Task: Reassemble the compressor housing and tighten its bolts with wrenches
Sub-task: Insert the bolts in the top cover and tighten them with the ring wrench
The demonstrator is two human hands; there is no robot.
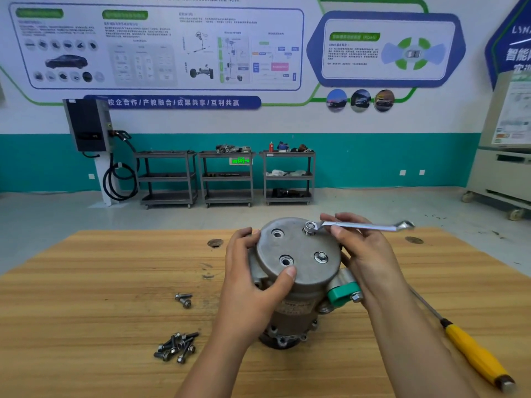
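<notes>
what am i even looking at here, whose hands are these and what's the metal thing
This single picture comes from a camera worn on a person's head, looking down at their own two bare hands over a wooden table. The metal thing is a compressor standing on end, its round cover facing up. The left hand steadies it. The right hand holds a ring wrench fitted over one bolt on the cover. A second bolt is already in; two holes are still empty. Loose bolts lie on the table to the left, two more above them, and a yellow-handled screwdriver lies to the right.
</notes>
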